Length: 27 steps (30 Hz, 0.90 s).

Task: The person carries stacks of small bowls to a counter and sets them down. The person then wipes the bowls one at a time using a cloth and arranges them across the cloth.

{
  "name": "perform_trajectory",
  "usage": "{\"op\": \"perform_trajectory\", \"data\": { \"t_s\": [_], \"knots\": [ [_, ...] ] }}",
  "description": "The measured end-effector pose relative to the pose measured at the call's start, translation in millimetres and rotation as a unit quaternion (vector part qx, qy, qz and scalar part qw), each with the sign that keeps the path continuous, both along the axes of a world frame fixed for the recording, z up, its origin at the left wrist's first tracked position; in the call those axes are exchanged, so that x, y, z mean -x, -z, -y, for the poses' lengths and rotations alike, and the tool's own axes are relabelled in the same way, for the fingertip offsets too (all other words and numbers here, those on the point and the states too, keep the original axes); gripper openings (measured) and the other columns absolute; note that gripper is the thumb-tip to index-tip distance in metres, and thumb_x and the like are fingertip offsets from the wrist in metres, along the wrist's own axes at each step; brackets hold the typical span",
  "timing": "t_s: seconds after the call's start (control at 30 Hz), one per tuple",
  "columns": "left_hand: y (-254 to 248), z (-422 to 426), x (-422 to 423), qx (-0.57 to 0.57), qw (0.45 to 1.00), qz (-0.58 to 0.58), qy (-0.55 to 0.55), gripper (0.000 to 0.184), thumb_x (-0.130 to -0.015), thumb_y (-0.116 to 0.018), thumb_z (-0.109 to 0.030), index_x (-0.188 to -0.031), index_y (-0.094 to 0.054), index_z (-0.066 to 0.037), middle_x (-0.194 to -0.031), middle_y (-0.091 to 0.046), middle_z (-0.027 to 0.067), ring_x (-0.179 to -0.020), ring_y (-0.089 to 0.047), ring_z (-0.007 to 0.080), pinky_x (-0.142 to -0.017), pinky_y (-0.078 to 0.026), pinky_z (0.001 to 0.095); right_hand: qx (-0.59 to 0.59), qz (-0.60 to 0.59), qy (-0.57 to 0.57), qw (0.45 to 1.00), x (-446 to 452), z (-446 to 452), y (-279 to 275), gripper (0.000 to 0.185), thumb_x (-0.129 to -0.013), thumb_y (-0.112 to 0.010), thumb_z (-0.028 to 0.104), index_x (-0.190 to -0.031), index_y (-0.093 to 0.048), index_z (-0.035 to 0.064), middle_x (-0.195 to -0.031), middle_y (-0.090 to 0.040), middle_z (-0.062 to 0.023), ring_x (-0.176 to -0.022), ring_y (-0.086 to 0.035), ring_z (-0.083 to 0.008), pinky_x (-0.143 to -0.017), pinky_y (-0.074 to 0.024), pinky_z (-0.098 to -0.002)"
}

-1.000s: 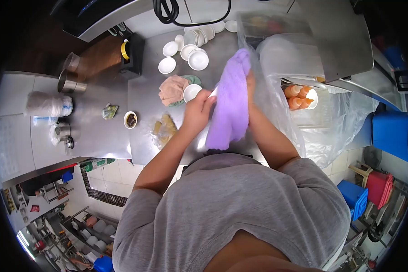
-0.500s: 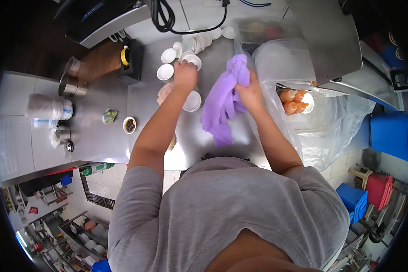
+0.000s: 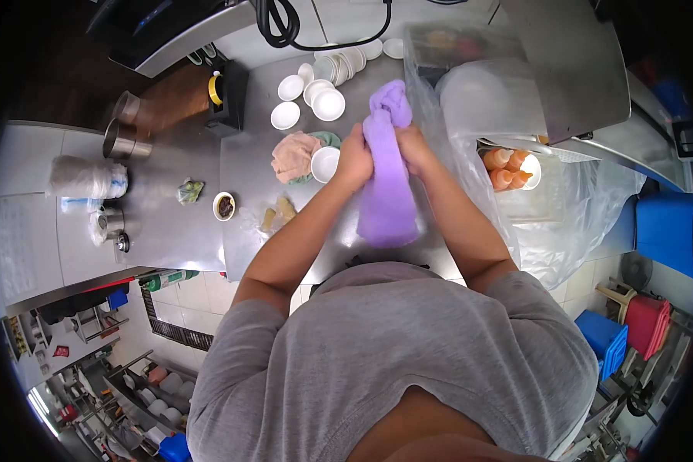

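A purple cloth hangs between my two hands over the steel counter, bunched at its top. My left hand is closed at the cloth's left side, and my right hand grips it from the right. Whether a dish is inside the cloth cannot be seen. Just left of my left hand a white bowl rests against a pink cloth and a green one. Beyond them lie loose small white dishes and a leaning row of more dishes.
On the left are a cup of dark sauce, a small bag of greens, a plastic bag and metal containers. Orange-filled bottles and plastic sheeting are on the right. A black cable hangs above.
My left hand has come back from the white dishes to the purple cloth. The cloth is now gathered between both hands, and the pink cloth is uncovered again.
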<state>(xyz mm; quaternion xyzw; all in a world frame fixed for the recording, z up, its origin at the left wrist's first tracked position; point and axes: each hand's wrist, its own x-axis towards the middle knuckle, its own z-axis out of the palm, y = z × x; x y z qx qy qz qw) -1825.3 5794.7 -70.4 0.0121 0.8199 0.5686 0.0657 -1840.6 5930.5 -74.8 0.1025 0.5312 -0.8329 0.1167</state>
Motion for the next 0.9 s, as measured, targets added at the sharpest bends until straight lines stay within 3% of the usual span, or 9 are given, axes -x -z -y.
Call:
{"op": "perform_trajectory", "data": {
  "t_s": [0.1, 0.2, 0.3, 0.4, 0.57, 0.7, 0.8, 0.87, 0.9],
  "knots": [
    [-6.6, -1.7, -1.3, 0.004, 1.000, 0.013, -0.003, 0.016, -0.094, -0.047, -0.010, -0.104, -0.053, 0.001, -0.091, -0.065, 0.0137, -0.084, -0.062, 0.0208, -0.075, -0.048, 0.0352, 0.075, 0.087, -0.056, 0.992, 1.0, -22.3, 11.9, 0.044, -0.084, -0.066, 0.021, -0.122, -0.055, -0.0002, -0.105, -0.065, -0.0088, -0.092, -0.065, -0.0204, -0.078, -0.0519, -0.0331],
    [-7.5, -7.1, -4.8, 0.072, 0.997, -0.035, 0.010, 0.015, -0.094, -0.048, -0.011, -0.103, -0.053, 0.001, -0.085, -0.065, 0.0122, -0.080, -0.063, 0.0210, -0.070, -0.048, 0.0356, -0.149, 0.064, 0.043, 0.986, -1.2, -16.2, 22.6, 0.048, -0.083, -0.064, 0.018, -0.127, -0.051, 0.0037, -0.108, -0.065, -0.0154, -0.096, -0.065, -0.0304, -0.081, -0.0517, -0.0389],
    [2.5, -7.2, 5.5, 0.140, 0.986, -0.086, -0.032, 0.017, -0.095, -0.049, -0.013, -0.105, -0.054, 0.000, -0.084, -0.064, 0.0109, -0.080, -0.063, 0.0197, -0.069, -0.049, 0.0332, -0.471, -0.015, 0.068, 0.879, 15.1, -26.1, 78.5, 0.057, -0.081, -0.064, 0.022, -0.132, -0.045, 0.0037, -0.112, -0.063, -0.0233, -0.101, -0.062, -0.0407, -0.087, -0.0487, -0.0434],
    [21.1, 6.2, 19.2, 0.028, 0.994, -0.034, -0.097, 0.018, -0.095, -0.049, -0.013, -0.106, -0.055, 0.000, -0.090, -0.063, 0.0106, -0.081, -0.063, 0.0183, -0.070, -0.050, 0.0307, -0.512, 0.023, 0.059, 0.857, -1.0, -18.6, 2.3, 0.062, -0.080, -0.063, 0.025, -0.135, -0.042, 0.0041, -0.114, -0.059, -0.0282, -0.106, -0.057, -0.0467, -0.092, -0.0450, -0.0459],
    [-12.6, -2.9, 9.6, -0.221, 0.967, 0.118, -0.041, 0.021, -0.095, -0.046, -0.007, -0.114, -0.053, -0.001, -0.098, -0.063, 0.0090, -0.085, -0.060, 0.0154, -0.075, -0.051, 0.0275, -0.368, -0.159, 0.125, 0.908, 1.6, 7.2, 27.6, 0.063, -0.078, -0.069, 0.018, -0.134, -0.044, 0.0039, -0.112, -0.063, -0.0212, -0.102, -0.062, -0.0371, -0.090, -0.0475, -0.0402],
    [-30.4, -7.5, -24.6, -0.195, 0.974, 0.108, 0.045, 0.017, -0.097, -0.044, -0.008, -0.112, -0.052, -0.003, -0.097, -0.062, 0.0066, -0.085, -0.059, 0.0136, -0.074, -0.049, 0.0278, -0.114, -0.150, 0.168, 0.968, -24.2, -5.5, 19.1, 0.053, -0.076, -0.073, 0.012, -0.125, -0.054, 0.0037, -0.109, -0.065, -0.0109, -0.095, -0.063, -0.0225, -0.084, -0.0498, -0.0321],
    [-28.1, 4.1, -60.3, -0.141, 0.976, 0.139, 0.094, 0.013, -0.098, -0.044, -0.010, -0.107, -0.051, -0.004, -0.096, -0.063, 0.0061, -0.084, -0.059, 0.0131, -0.072, -0.049, 0.0295, -0.064, -0.032, 0.133, 0.989, -44.3, -17.3, -9.7, 0.041, -0.079, -0.072, 0.013, -0.118, -0.061, 0.0051, -0.107, -0.064, -0.0071, -0.093, -0.061, -0.0158, -0.080, -0.0499, -0.0280],
    [-27.9, 13.5, -72.7, -0.145, 0.978, 0.103, 0.108, 0.012, -0.099, -0.046, -0.013, -0.104, -0.051, -0.004, -0.091, -0.065, 0.0079, -0.081, -0.062, 0.0147, -0.070, -0.049, 0.0310, -0.144, -0.036, 0.132, 0.980, -37.5, -19.8, 5.0, 0.048, -0.079, -0.071, 0.016, -0.124, -0.056, 0.0059, -0.110, -0.064, -0.0106, -0.092, -0.063, -0.0214, -0.081, -0.0502, -0.0311],
    [-33.4, 22.1, -76.5, -0.031, 0.993, 0.051, 0.105, 0.011, -0.097, -0.048, -0.013, -0.103, -0.052, -0.004, -0.088, -0.066, 0.0093, -0.080, -0.063, 0.0171, -0.071, -0.049, 0.0325, -0.184, -0.036, 0.132, 0.973, -34.7, -21.9, 13.8, 0.052, -0.080, -0.071, 0.017, -0.127, -0.054, 0.0063, -0.111, -0.064, -0.0124, -0.091, -0.064, -0.0242, -0.082, -0.0504, -0.0326]
  ]
}}
